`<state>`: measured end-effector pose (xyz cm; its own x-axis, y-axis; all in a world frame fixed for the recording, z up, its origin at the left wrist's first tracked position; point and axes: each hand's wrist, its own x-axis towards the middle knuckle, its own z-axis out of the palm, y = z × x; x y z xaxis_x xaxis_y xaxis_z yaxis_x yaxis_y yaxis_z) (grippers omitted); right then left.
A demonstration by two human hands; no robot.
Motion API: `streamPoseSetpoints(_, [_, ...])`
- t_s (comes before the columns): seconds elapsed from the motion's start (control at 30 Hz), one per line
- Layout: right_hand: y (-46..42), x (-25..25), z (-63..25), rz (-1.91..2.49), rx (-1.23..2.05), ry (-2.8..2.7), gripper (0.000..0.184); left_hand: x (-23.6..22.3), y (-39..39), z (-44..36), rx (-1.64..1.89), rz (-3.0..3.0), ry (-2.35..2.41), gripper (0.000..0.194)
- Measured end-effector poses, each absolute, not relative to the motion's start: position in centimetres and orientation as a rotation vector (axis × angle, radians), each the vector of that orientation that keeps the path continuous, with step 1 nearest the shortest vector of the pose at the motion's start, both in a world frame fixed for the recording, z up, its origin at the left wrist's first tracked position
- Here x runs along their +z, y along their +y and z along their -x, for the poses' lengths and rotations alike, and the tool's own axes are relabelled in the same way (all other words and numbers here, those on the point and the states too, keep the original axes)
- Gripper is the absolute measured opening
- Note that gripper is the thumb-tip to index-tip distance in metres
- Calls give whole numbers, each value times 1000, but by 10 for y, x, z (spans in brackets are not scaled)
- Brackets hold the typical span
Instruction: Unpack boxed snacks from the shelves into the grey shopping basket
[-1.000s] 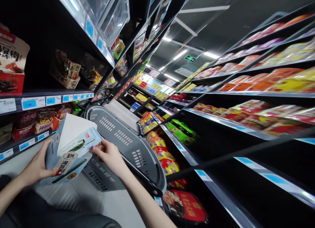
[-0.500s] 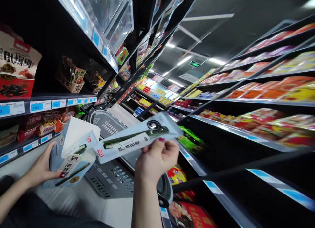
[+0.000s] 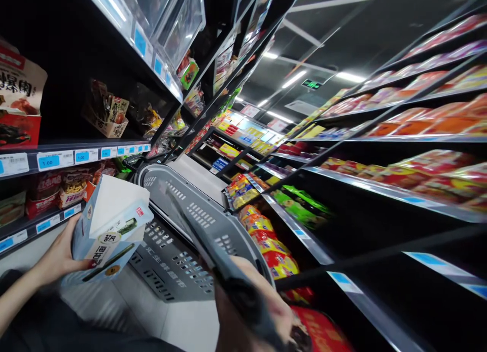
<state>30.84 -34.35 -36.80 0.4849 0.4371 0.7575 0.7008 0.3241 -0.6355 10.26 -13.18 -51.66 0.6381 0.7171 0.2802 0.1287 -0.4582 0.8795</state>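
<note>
My left hand (image 3: 63,255) grips an open-topped light-blue cardboard box (image 3: 91,240) of seaweed snacks, tilted at the left, its white inner wall showing. A seaweed packet picture or a packet (image 3: 133,220) shows at the box's upper edge; I cannot tell which. Below and beyond stands a grey plastic shopping basket (image 3: 190,286) with slotted walls. Its dark handle (image 3: 213,260) rises diagonally toward me, smeared by motion. My right hand (image 3: 274,296) is closed at this handle, its fingers mostly hidden behind it. The seaweed packet held earlier is not visible in my right hand.
On the left, a shelf (image 3: 87,144) with price tags bears snack boxes (image 3: 110,111) and bags. Along the right, dark shelves (image 3: 373,184) hold colourful packets, with green bags (image 3: 300,205) and red-yellow bags (image 3: 274,250) close to the basket. Pale floor (image 3: 182,321) shows below.
The seaweed packet has left my right hand and is out of sight. That hand has moved down and right to the handle, which now stands raised. The box stays in my left hand.
</note>
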Motion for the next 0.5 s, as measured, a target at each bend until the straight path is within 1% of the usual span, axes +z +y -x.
streamPoseSetpoints(0.1, [-332,-367,-302,1434,-304,-1294,6,-520,-131,-102,820,-1948,682,98])
streamPoseSetpoints(0.13, [-328,-367,-301,1477,-318,-1300,2,-521,-131,-102,824,-1942,686,98])
streamPoseSetpoints(0.23, [-318,-371,-298,1569,-408,-1321,7,-522,-130,-102,813,-1934,688,96])
streamPoseSetpoints(0.37, [-315,-379,-302,1626,-500,-1374,6,-523,-131,-102,827,-1954,676,91])
streamPoseSetpoints(0.5, [-314,-383,-304,1652,-531,-1404,5,-525,-130,-103,831,-1962,685,91])
